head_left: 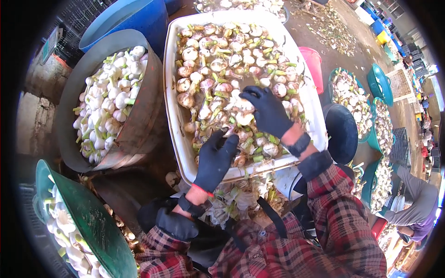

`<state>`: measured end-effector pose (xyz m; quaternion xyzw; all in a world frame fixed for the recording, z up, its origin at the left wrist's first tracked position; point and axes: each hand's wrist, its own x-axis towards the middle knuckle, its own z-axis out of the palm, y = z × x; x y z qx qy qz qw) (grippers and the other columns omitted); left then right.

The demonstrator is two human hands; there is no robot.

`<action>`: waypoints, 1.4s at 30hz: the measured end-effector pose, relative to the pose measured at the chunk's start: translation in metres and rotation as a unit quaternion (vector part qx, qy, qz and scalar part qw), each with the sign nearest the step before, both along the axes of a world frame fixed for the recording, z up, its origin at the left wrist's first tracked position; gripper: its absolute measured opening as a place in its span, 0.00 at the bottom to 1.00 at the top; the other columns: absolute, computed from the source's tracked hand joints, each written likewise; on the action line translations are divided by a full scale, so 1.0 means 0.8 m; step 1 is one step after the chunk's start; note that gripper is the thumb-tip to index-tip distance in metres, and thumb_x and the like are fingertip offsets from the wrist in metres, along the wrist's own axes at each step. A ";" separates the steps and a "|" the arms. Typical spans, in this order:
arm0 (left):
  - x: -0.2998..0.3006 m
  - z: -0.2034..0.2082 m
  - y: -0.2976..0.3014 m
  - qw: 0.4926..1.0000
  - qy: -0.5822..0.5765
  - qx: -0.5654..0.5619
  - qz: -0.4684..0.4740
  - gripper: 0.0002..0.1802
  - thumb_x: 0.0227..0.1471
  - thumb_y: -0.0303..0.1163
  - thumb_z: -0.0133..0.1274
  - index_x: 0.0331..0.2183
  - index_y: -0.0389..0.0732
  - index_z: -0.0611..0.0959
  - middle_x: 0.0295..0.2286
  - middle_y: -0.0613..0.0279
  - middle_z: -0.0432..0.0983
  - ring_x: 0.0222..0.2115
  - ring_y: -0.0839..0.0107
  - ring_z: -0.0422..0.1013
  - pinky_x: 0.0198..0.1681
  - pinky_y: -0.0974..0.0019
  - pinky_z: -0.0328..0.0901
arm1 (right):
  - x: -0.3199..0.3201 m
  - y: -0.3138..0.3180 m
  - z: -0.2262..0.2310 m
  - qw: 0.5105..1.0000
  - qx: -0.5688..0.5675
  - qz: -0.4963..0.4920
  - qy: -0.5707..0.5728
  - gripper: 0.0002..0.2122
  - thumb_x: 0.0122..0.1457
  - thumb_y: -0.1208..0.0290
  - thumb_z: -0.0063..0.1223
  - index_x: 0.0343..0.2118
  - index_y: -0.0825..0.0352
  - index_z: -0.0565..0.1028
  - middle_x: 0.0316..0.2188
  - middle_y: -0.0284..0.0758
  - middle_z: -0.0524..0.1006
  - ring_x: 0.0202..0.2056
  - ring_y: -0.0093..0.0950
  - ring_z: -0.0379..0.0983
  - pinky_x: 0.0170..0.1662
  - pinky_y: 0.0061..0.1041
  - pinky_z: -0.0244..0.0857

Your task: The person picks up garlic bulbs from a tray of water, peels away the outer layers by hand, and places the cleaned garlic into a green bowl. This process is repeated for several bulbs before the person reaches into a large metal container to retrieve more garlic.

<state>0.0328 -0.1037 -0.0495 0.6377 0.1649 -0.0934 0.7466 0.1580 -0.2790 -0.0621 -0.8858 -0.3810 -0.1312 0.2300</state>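
A white tub (170, 102) in front of me holds many garlic bulbs (218, 64) with trimmed green stems, their outer skins brownish and purple. My right hand (269, 111), in a black glove, curls its fingers over a pale garlic bulb (241, 105) with loose papery skin, above the tub's middle. Closer to me, my left hand (214, 160), also gloved in black, reaches over the near rim. Its thumb and fingers stand apart beside bulbs among the heap, and its fingertips partly hide what lies beneath them.
At left stands a dark round bin (69, 116) of clean white garlic, with a green tub (88, 217) of more below it. A blue barrel (134, 23) is behind. To the right are a pink bucket (311, 67), a dark bucket (340, 132), garlic-filled teal tubs (372, 127) and a bending person (415, 199).
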 end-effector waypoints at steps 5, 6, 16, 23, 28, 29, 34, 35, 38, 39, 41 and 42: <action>0.014 0.016 -0.005 0.985 0.051 -0.162 0.038 0.21 0.53 0.34 0.54 0.45 0.30 0.72 0.34 0.58 0.75 0.28 0.71 0.75 0.30 0.70 0.73 | -0.084 0.015 0.036 0.988 0.115 0.067 0.072 0.24 0.42 0.85 0.49 0.46 0.62 0.71 0.47 0.40 0.69 0.46 0.43 0.66 0.48 0.35 0.63; 0.010 0.014 -0.002 0.985 0.053 -0.158 0.041 0.21 0.53 0.34 0.54 0.45 0.30 0.72 0.34 0.58 0.75 0.28 0.71 0.75 0.30 0.70 0.73 | -0.098 0.021 0.041 0.986 0.132 0.059 0.084 0.24 0.42 0.85 0.50 0.47 0.63 0.71 0.48 0.41 0.68 0.47 0.43 0.66 0.48 0.35 0.64; -0.008 -0.002 0.000 0.990 -0.126 0.013 0.056 0.24 0.43 0.20 0.59 0.45 0.35 0.73 0.38 0.60 0.75 0.36 0.73 0.73 0.40 0.70 0.69 | -0.138 0.035 0.053 0.954 0.244 -0.130 0.114 0.11 0.46 0.78 0.59 0.35 0.65 0.76 0.31 0.38 0.75 0.32 0.37 0.74 0.33 0.29 0.69; -0.016 -0.018 -0.002 0.935 -0.232 0.265 0.046 0.26 0.41 0.20 0.60 0.46 0.35 0.73 0.41 0.59 0.72 0.41 0.70 0.70 0.44 0.69 0.65 | -0.147 0.041 0.049 0.978 0.144 -0.151 0.022 0.08 0.46 0.78 0.59 0.31 0.66 0.78 0.27 0.38 0.76 0.28 0.38 0.74 0.30 0.30 0.68; -0.017 -0.016 -0.008 0.935 -0.228 0.271 0.020 0.25 0.41 0.20 0.59 0.45 0.36 0.74 0.39 0.58 0.69 0.41 0.68 0.69 0.45 0.68 0.64 | -0.150 0.036 0.035 0.978 0.118 -0.171 0.025 0.05 0.45 0.78 0.58 0.28 0.65 0.77 0.24 0.37 0.75 0.26 0.38 0.73 0.28 0.32 0.66; -0.017 -0.015 -0.008 0.932 -0.236 0.275 0.014 0.25 0.41 0.20 0.59 0.45 0.36 0.75 0.39 0.57 0.68 0.41 0.67 0.68 0.46 0.67 0.64 | -0.150 0.037 0.033 0.978 0.115 -0.175 0.018 0.05 0.45 0.78 0.58 0.26 0.65 0.76 0.23 0.37 0.75 0.26 0.37 0.73 0.27 0.32 0.66; -0.016 -0.012 -0.010 0.936 -0.233 0.262 -0.013 0.26 0.40 0.18 0.59 0.45 0.35 0.75 0.40 0.56 0.67 0.42 0.65 0.68 0.46 0.66 0.64 | -0.149 0.035 0.025 0.976 0.127 -0.178 0.022 0.04 0.43 0.76 0.57 0.21 0.64 0.73 0.21 0.36 0.72 0.23 0.38 0.71 0.25 0.35 0.64; -0.015 -0.012 -0.010 0.933 -0.226 0.278 -0.029 0.26 0.40 0.17 0.59 0.46 0.36 0.75 0.40 0.56 0.67 0.42 0.64 0.68 0.46 0.66 0.64 | -0.148 0.033 0.020 0.974 0.139 -0.177 0.020 0.04 0.43 0.73 0.56 0.19 0.63 0.71 0.20 0.36 0.70 0.22 0.38 0.70 0.24 0.37 0.62; -0.015 -0.013 -0.007 0.907 -0.269 0.319 -0.057 0.27 0.41 0.16 0.58 0.47 0.36 0.75 0.40 0.56 0.67 0.42 0.65 0.68 0.47 0.67 0.63 | -0.146 0.028 0.014 0.970 0.156 -0.175 0.057 0.06 0.42 0.74 0.57 0.18 0.63 0.70 0.19 0.36 0.70 0.21 0.38 0.70 0.23 0.36 0.62; -0.015 -0.013 -0.005 0.907 -0.268 0.319 -0.058 0.27 0.41 0.16 0.58 0.47 0.36 0.75 0.40 0.56 0.67 0.42 0.65 0.68 0.47 0.67 0.63 | -0.145 0.026 0.014 0.970 0.157 -0.175 0.058 0.06 0.42 0.74 0.57 0.18 0.63 0.70 0.19 0.36 0.70 0.21 0.38 0.70 0.23 0.36 0.62; -0.015 -0.013 -0.003 0.940 -0.221 0.247 -0.084 0.27 0.41 0.16 0.58 0.47 0.36 0.75 0.40 0.57 0.66 0.43 0.65 0.67 0.47 0.67 0.63 | -0.144 0.022 0.015 0.961 0.202 -0.148 0.119 0.06 0.41 0.74 0.57 0.18 0.64 0.70 0.17 0.37 0.71 0.20 0.39 0.70 0.23 0.34 0.62; -0.014 -0.012 -0.002 0.940 -0.220 0.246 -0.085 0.27 0.41 0.16 0.58 0.47 0.36 0.75 0.40 0.57 0.66 0.43 0.65 0.67 0.47 0.67 0.63 | -0.145 0.020 0.015 0.960 0.202 -0.150 0.120 0.06 0.41 0.74 0.57 0.18 0.64 0.70 0.17 0.37 0.71 0.20 0.39 0.70 0.23 0.34 0.62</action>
